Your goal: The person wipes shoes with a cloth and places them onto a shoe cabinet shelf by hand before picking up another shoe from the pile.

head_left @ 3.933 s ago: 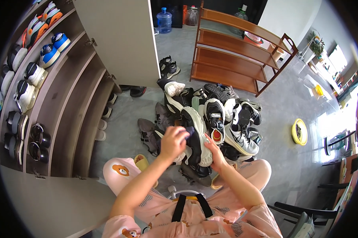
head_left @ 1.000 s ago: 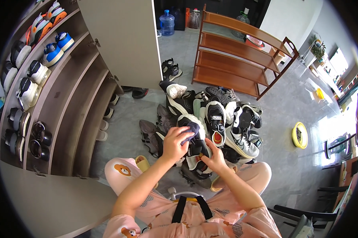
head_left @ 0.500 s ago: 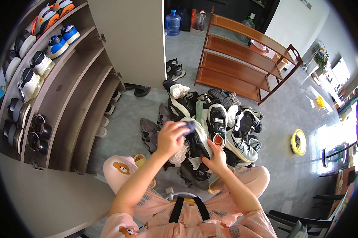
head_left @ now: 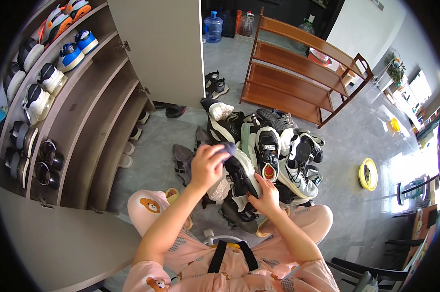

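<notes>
A purple cloth (head_left: pixel 228 147), now moved up to the toe, is held closed in the left hand (head_left: pixel 206 167); the black sneaker (head_left: pixel 243 179) is gripped by the right hand (head_left: pixel 266 194).

pink pyjamas (head_left: pixel 239 272) (bear prints), black straps (head_left: pixel 217 256).

Water jug (head_left: pixel 213 27): big clear-blue bottle standing on the floor at the far end, left of the wooden rack (head_left: pixel 298 78).
Bottle (head_left: pixel 247 23): clear plastic with a red cap, just right of the jug, by the rack's near post.
Green bottle (head_left: pixel 305 43): rounded, greenish, behind the rack's top shelf, partly hidden.
Shoe label (head_left: pixel 268 173): small red patch on the toe of a black sneaker in the pile, just above the right hand.
Tongue tag (head_left: pixel 269 146): pale rectangle on the same sneaker's tongue.
Signs, screens: none in sight.
</notes>
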A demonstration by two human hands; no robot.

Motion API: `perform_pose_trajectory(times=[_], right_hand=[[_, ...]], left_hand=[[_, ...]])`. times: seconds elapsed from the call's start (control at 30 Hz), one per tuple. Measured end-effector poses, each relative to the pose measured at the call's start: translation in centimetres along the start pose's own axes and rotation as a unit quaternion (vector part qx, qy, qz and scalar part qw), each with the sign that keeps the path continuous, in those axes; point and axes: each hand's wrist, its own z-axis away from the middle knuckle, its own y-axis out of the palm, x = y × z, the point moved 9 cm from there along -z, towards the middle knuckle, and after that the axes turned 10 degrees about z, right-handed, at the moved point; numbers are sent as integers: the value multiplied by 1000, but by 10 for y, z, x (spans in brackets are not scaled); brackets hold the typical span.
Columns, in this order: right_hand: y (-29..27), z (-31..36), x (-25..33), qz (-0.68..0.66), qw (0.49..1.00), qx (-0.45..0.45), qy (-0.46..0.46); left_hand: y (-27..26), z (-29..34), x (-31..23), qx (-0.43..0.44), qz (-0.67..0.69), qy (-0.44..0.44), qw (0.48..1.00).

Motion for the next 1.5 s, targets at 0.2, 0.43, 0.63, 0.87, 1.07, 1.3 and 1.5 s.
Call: perform_pose_trajectory(times=[0.2, 0.43, 0.63, 0.87, 1.07, 1.3, 1.5], right_hand=[[11, 3, -3, -44, 999, 1, -1], [27, 4, -24, -372, 913, 128, 111], [37, 12, -22, -461, 855, 178, 156], [20, 12, -21, -456, 850, 188, 183], [23, 18, -31, -509, 802, 111, 290], [52, 28, -65, -541, 758, 179, 318], [53, 21, -52, -644, 669, 167, 331]], left_hand=[[40, 24, -34, 117, 107, 35, 987], [-7, -4, 11, 13, 16, -23, 1000], [14, 13, -3, 49, 37, 0, 998], [-6, 1, -3, 1, 53, -18, 998], [22, 26, -22, 89, 89, 7, 992], [-14, 2, 4, -2, 47, -46, 998], [16, 23, -17, 63, 72, -31, 995]])
